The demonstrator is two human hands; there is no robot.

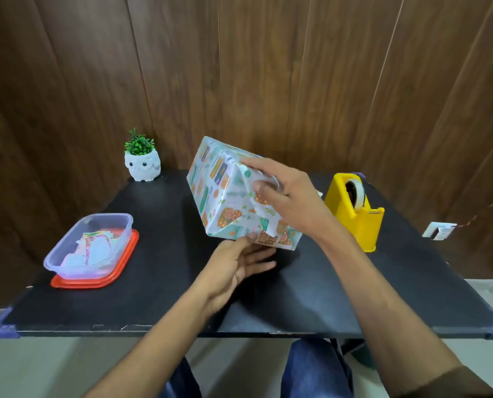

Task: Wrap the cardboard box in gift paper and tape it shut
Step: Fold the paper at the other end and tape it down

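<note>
Wrapped box (225, 193) at frame centre, tilted, over table (153, 297). Right hand (285, 196) pressing on folded end, index finger straight along top edge, thumb on flap. Left hand (236, 265) below lower edge, fingers straight, supporting. Dispenser (354, 214) at right, container (93, 245) at left.

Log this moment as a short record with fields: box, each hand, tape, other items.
box: gift-paper-wrapped cardboard box, tilted, held between both hands above the black table
left hand: straight fingers support the lower edge from below
right hand: presses on the folded end face
tape: yellow plastic tape dispenser, on the table to the right, untouched
other: clear plastic container of paper scraps on a red lid; white owl-shaped pot with a green plant
</note>
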